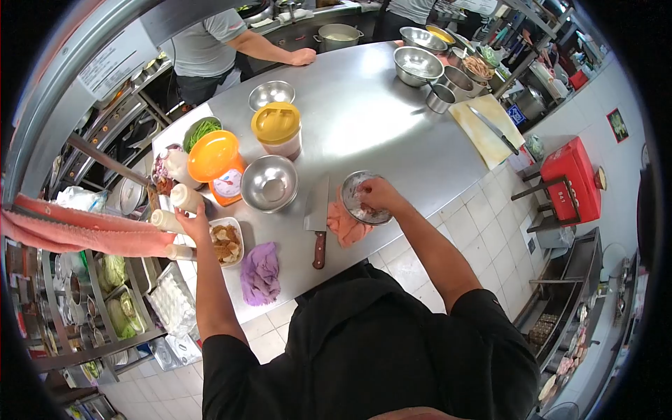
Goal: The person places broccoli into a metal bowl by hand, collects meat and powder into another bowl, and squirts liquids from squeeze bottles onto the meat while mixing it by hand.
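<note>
My right hand [376,194] reaches into a small metal bowl [357,183] at the table's near edge. Its fingertips are hidden in the bowl, which has white residue inside. Under the bowl lies an orange cloth [343,225], with a cleaver [318,213] just left of it. My left hand [194,222] is at the upright-leaning squeeze bottles on the left, its fingers around a pale bottle [185,198]. Two more bottles, one a pale bottle [166,221], are beside that hand. A white dish [226,241] of brown food sits right below it.
A purple cloth [260,274], an empty metal bowl [269,183], an orange scale [227,183] and a yellow-lidded tub [276,129] stand on the steel table [336,105]. A knife [493,129] lies on a cutting board [477,143]. A co-worker's hand [303,57] rests at the far edge.
</note>
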Action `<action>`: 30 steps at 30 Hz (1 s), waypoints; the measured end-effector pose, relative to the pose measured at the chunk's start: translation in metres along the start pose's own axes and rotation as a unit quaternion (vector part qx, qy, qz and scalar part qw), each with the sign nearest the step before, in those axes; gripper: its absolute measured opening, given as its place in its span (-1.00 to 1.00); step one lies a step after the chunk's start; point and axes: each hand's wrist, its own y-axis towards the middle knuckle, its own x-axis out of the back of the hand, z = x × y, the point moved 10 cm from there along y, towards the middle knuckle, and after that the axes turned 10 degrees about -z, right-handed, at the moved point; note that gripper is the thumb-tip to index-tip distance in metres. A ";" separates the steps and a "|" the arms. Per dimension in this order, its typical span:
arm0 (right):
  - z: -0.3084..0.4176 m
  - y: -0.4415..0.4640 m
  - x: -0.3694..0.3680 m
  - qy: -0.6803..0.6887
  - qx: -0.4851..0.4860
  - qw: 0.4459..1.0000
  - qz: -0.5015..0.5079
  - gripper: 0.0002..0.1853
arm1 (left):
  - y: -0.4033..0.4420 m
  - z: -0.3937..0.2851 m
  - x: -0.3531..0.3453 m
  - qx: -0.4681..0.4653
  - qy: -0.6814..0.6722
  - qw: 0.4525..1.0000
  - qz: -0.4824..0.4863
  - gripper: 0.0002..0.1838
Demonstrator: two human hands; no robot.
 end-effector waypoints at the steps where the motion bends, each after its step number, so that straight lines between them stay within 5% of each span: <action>1: 0.002 -0.002 0.002 -0.039 0.028 0.999 -0.006 -0.71 | 0.001 0.001 -0.003 -0.010 -0.010 1.000 -0.002 -0.07; 5: 0.019 -0.031 -0.002 -0.225 0.157 0.954 -0.121 -0.68 | 0.005 -0.019 -0.005 -0.014 -0.052 0.998 -0.013 -0.21; 8: 0.000 -0.019 -0.030 -0.265 0.109 0.957 -0.049 -0.67 | 0.012 -0.008 -0.021 0.005 -0.123 0.992 0.035 -0.30; 12: -0.011 0.008 -0.036 -0.226 0.163 0.960 0.017 -0.81 | 0.014 -0.006 -0.020 -0.019 -0.106 0.994 0.009 -0.39; 18: 0.000 0.010 0.018 -0.108 0.110 0.980 -0.127 -0.85 | 0.007 -0.032 0.001 -0.026 0.010 0.999 -0.042 -0.36; 21: 0.005 0.011 0.026 -0.083 0.037 0.991 -0.101 -0.77 | 0.001 -0.063 0.017 -0.075 -0.038 0.996 -0.043 -0.33; 24: 0.042 -0.002 0.041 -0.102 0.145 0.981 -0.084 -0.72 | -0.008 -0.088 0.030 -0.103 -0.162 0.981 -0.011 -0.34; 26: 0.035 0.008 0.021 -0.187 0.241 0.947 -0.103 -0.68 | -0.027 -0.128 0.047 -0.144 -0.072 0.987 0.003 -0.33; 27: 0.020 0.009 0.026 -0.003 0.087 0.994 -0.071 -0.62 | -0.033 -0.131 0.051 -0.140 -0.073 0.987 0.016 -0.32; 28: 0.011 0.000 0.027 0.171 -0.080 0.981 -0.034 -0.54 | -0.039 -0.134 0.054 -0.136 -0.077 0.987 0.028 -0.32; 30: 0.024 -0.007 0.032 0.167 -0.027 0.985 -0.035 -0.46 | -0.067 -0.178 0.060 -0.167 -0.135 0.976 0.041 -0.32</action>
